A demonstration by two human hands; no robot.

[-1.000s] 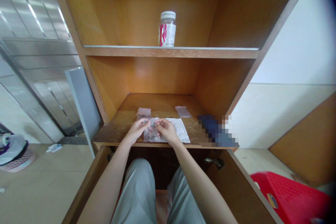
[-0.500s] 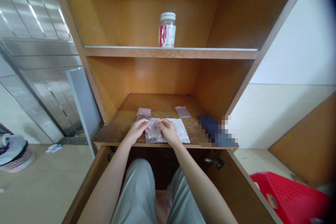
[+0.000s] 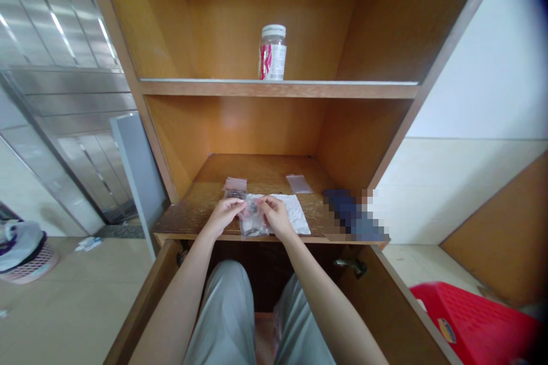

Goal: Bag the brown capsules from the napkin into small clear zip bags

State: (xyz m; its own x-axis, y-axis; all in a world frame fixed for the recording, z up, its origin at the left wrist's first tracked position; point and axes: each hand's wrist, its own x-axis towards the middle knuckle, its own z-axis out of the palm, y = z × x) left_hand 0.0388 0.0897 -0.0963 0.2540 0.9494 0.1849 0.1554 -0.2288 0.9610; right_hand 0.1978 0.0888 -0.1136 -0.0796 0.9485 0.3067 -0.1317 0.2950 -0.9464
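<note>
Both my hands are over a wooden cabinet shelf [image 3: 257, 171]. My left hand [image 3: 223, 218] and my right hand [image 3: 276, 218] pinch the top edge of a small clear plastic bag [image 3: 253, 223], which holds something dark and small. The bag lies partly on a white paper sheet [image 3: 291, 214]. Just beyond my left hand is a pinkish flat packet [image 3: 235, 185]. A small empty-looking zip bag [image 3: 298, 183] lies further back on the right. A dark pixelated item [image 3: 353, 218] rests at the shelf's right end.
A plastic bottle [image 3: 273, 52] with a white cap stands on the upper shelf [image 3: 278, 89]. My knees in grey trousers [image 3: 216, 313] sit below the shelf. A red plastic stool [image 3: 471, 319] is at lower right, and a basket [image 3: 25, 259] stands on the floor at left.
My fingers have drawn the clear bag's top edge together and raised it a little. The view has tilted slightly, so the shelf sits lower in the picture.
</note>
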